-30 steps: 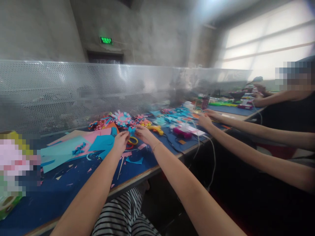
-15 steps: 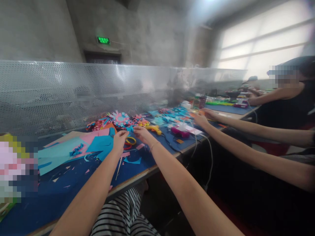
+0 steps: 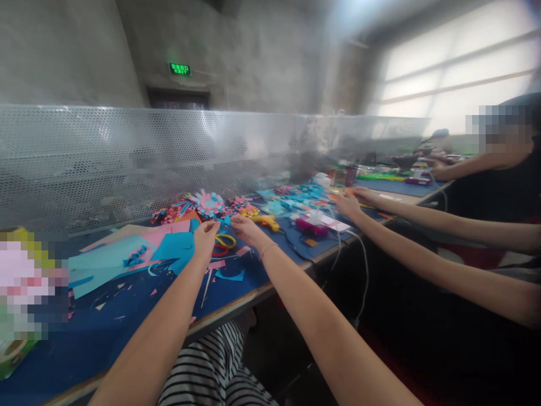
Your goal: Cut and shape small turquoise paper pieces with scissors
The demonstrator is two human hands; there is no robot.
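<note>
My right hand (image 3: 248, 230) pinches a small folded piece of blue paper (image 3: 227, 220) above the table. Close by on the left, my left hand (image 3: 205, 235) has its thumb and fingers pressed together at the edge of that piece; whether anything is between them is too small to tell. Below and between the hands lie scissors with yellow and red handle loops (image 3: 227, 241). A yellow glue gun (image 3: 269, 221) rests just beyond my right hand. Blue paper sheets (image 3: 174, 246) lie to the left of my left hand.
Pink and blue paper flowers (image 3: 208, 203) are heaped by the perforated metal screen (image 3: 105, 163). Paper scraps and a thin stick (image 3: 207, 287) lie near the table's front edge. At the right, a co-worker's hands (image 3: 349, 204) hold orange paper beside a magenta device (image 3: 311, 226) with cables.
The blue paper piece now sits nearer my right fingers, and the left fingertips have drawn slightly away from it. The whole view has shifted a little.
</note>
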